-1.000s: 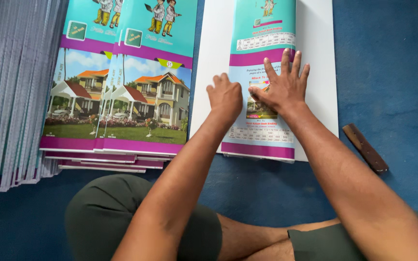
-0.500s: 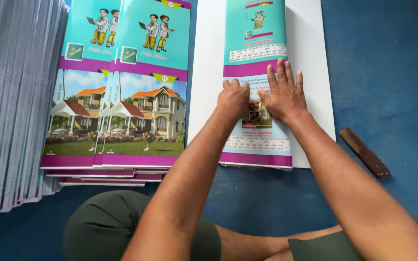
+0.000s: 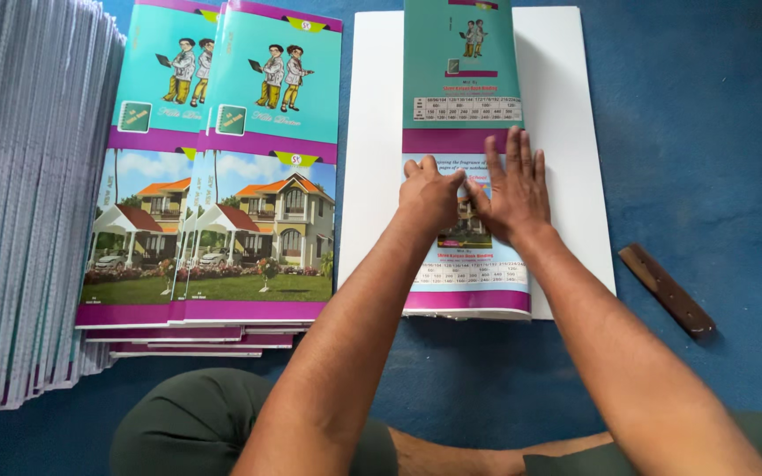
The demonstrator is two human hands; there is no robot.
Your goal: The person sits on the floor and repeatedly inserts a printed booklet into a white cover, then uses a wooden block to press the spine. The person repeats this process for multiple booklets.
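Left hand point(image 3: 429, 196), right hand point(image 3: 511, 189) — pressing teal-purple cover sheet point(image 3: 462, 97).

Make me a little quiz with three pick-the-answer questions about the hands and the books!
1. Where does the folded cover sheet lie?
A. on the white board
B. on the grey stack
C. on a knee

2. What colour is the floor mat?
A. red
B. blue
C. yellow

3. How is the right hand set?
A. in a fist in the air
B. flat, fingers spread, on the sheet
C. holding the brown stick

Answers: 1 A, white board shows on both sides of the sheet. 2 B, blue lies all round the board. 3 B, its palm presses the sheet beside the left hand; the brown stick lies apart.
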